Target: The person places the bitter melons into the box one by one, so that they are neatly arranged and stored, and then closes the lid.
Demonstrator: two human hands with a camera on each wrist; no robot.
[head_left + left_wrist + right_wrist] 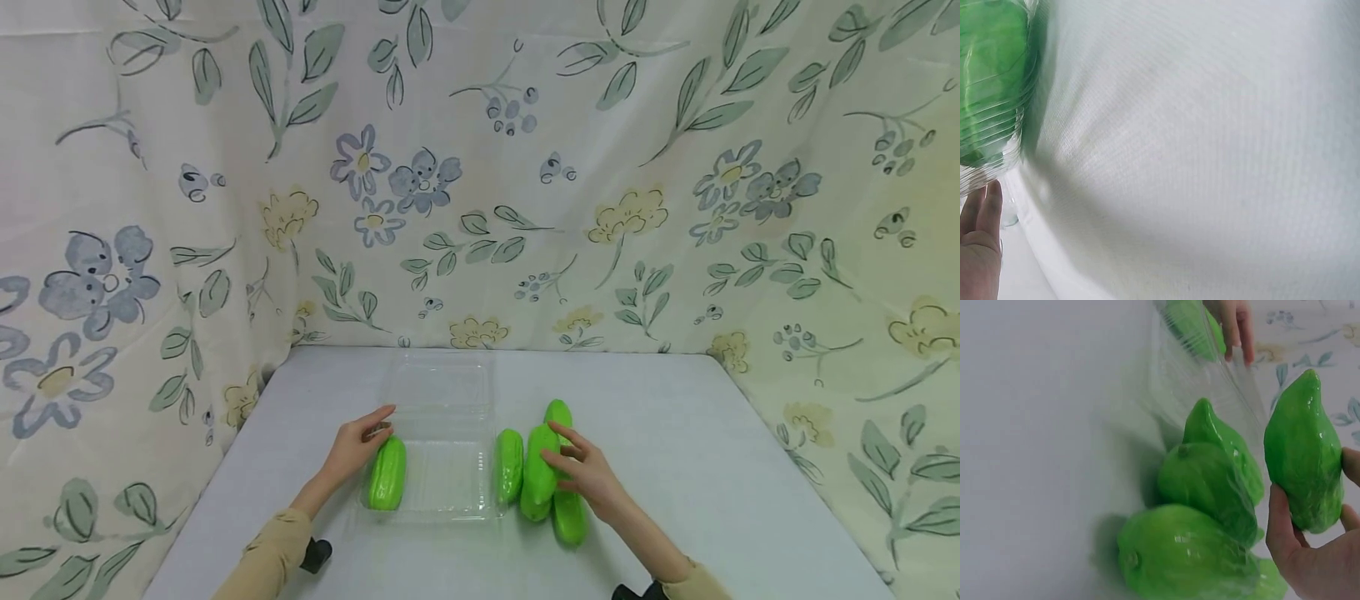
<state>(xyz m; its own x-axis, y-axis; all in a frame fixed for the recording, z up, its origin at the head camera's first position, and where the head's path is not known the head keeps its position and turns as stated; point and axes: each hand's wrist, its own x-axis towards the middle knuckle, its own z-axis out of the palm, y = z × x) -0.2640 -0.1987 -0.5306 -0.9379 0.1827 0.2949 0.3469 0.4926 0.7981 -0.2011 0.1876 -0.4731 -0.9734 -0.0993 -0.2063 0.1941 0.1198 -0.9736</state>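
Note:
My right hand (pixel 592 477) holds a glossy green papaya-like fruit (pixel 1304 450) between thumb and fingers, its pointed tip up in the right wrist view. Below and beside it lie several similar green fruits (pixel 1185 550) on the table. To their left stands a clear plastic clamshell box (pixel 446 483), its lid (pixel 442 383) folded back. One green fruit (pixel 387 475) lies lengthwise against the box's left wall. At the far left side of the box is my left hand (pixel 362 440); its fingers (pixel 990 209) are extended against the ribbed wall in the left wrist view.
A white cloth covers the table (pixel 675 433). Behind and at both sides hangs a floral curtain (pixel 480 208). The leftmost loose fruit (pixel 510 465) lies right beside the box's right wall.

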